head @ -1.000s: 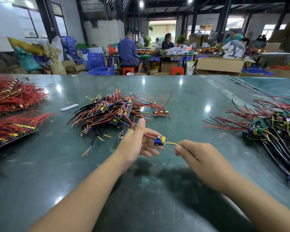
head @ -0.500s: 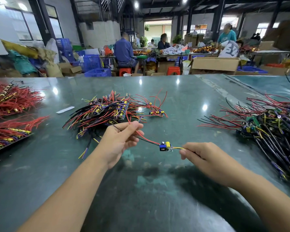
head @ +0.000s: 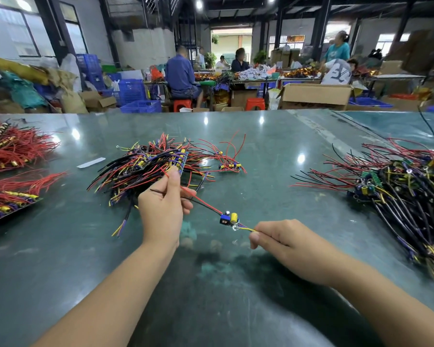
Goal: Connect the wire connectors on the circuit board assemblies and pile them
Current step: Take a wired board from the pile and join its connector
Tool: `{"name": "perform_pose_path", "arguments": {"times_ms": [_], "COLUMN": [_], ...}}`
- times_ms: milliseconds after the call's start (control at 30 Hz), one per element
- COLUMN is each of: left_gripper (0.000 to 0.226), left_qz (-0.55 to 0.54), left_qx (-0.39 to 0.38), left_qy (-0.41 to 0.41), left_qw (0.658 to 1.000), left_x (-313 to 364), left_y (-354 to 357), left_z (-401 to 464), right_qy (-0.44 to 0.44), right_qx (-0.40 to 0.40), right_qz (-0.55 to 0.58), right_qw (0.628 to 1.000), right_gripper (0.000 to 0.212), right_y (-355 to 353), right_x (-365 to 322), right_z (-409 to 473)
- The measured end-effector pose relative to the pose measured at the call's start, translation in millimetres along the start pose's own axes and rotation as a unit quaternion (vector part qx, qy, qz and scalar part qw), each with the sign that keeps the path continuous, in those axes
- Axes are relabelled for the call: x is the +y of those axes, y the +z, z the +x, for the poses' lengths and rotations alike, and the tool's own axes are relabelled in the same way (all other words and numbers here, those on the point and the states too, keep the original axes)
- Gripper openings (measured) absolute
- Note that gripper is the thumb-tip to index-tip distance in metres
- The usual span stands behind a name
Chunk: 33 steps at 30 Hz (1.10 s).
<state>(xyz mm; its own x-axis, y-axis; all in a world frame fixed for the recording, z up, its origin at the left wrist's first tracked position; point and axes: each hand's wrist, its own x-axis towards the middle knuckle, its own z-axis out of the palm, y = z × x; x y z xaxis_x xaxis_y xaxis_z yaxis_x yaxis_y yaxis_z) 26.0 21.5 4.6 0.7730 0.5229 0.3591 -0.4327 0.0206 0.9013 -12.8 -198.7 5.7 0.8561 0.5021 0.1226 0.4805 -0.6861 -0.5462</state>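
Pinching red and black wires (head: 198, 200) in left hand (head: 162, 211), pinching yellow and purple wires (head: 246, 229) in right hand (head: 283, 240); small blue-and-yellow circuit board assembly (head: 228, 218) strung between, held above glossy green table (head: 273, 151). Tangled pile of wired boards (head: 150, 166) just behind left hand; larger dark-wired heap (head: 406, 189) far right.

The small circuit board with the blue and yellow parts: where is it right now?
In the head view it hangs above the green table, centre frame, strung by its wires between the left hand and right hand: small circuit board.
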Motion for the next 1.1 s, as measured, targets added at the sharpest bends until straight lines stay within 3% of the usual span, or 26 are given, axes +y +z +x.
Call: {"name": "perform_pose_path", "arguments": {"times_ms": [100,433,567,667,733,767,833,933,1000,1100], "left_gripper": [0.038,0.02,0.018,0.018,0.017,0.017,0.017,0.02,0.022,0.024], "left_qz": [-0.028,-0.135,-0.156,-0.15,-0.144,-0.144,-0.146,-0.142,-0.133,-0.078], "left_qx": [0.02,0.059,0.058,0.052,0.039,0.033,0.027,0.031,0.026,0.011], "left_qy": [-0.007,-0.145,-0.162,-0.157,-0.147,-0.141,-0.135,-0.131,-0.124,-0.085], "left_qw": [0.999,0.978,0.973,0.975,0.978,0.979,0.98,0.981,0.983,0.993], "left_x": [1,3,5,5,3,3,3,3,1,-1], "left_y": [2,-2,-8,-8,-7,-7,-6,-6,-7,-6], "left_z": [0,6,13,15,13,12,11,12,13,16], "right_qy": [-0.006,-0.001,0.04,0.096,0.177,0.242,0.388,0.521,0.514,0.385], "right_qx": [0.011,0.057,0.204,0.376,0.447,0.454,0.391,0.268,0.279,0.368], "right_qz": [-0.002,0.0,-0.025,-0.048,-0.127,-0.182,-0.283,-0.302,-0.306,-0.303], "right_qw": [1.0,0.998,0.978,0.92,0.868,0.838,0.785,0.752,0.751,0.79], "right_gripper": [0.03,0.033,0.033,0.031,0.03,0.029,0.027,0.037,0.036,0.029], "right_y": [2,3,-11,-41,-65,-76,-94,-102,-99,-88], "right_x": [1,4,14,27,42,50,67,75,74,69], "right_z": [0,1,0,-4,-12,-18,-32,-41,-39,-30]}}
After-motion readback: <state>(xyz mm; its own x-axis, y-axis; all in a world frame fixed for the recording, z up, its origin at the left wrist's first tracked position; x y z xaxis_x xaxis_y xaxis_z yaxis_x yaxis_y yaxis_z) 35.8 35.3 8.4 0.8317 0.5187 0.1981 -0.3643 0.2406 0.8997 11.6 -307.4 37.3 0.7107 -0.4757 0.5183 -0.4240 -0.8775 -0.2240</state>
